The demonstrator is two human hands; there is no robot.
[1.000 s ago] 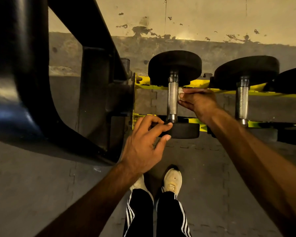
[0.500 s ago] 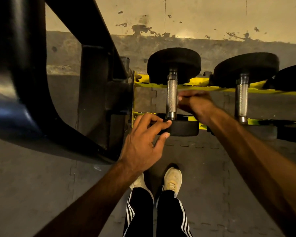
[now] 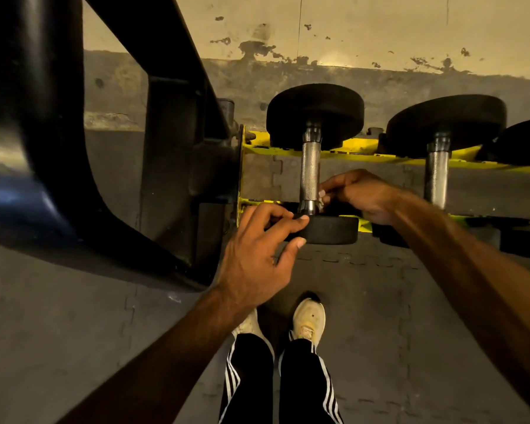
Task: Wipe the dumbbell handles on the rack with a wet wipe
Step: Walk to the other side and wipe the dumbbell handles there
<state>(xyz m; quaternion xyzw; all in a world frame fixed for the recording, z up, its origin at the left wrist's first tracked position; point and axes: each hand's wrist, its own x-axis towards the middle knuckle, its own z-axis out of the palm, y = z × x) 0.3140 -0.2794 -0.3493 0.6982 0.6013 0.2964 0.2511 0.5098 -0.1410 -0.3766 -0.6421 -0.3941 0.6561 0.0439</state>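
Beside rack [image 3: 358, 145]: black frame [image 3: 169, 148] | left hand [image 3: 257, 249] grips dumbbell [image 3: 309, 166] | right hand [image 3: 361, 194] pinches wipe [image 3: 322, 197]

The yellow rack [image 3: 358, 145] is a pair of parallel rails standing on grey interlocking floor mats [image 3: 380, 301]. At the rack's left end the first dumbbell [image 3: 309, 166] lies across both rails, a black head over each and its knurled handle spanning the gap. A second dumbbell [image 3: 436, 175] lies likewise further along the rack, and a third dumbbell [image 3: 527, 142] is half seen beyond it.
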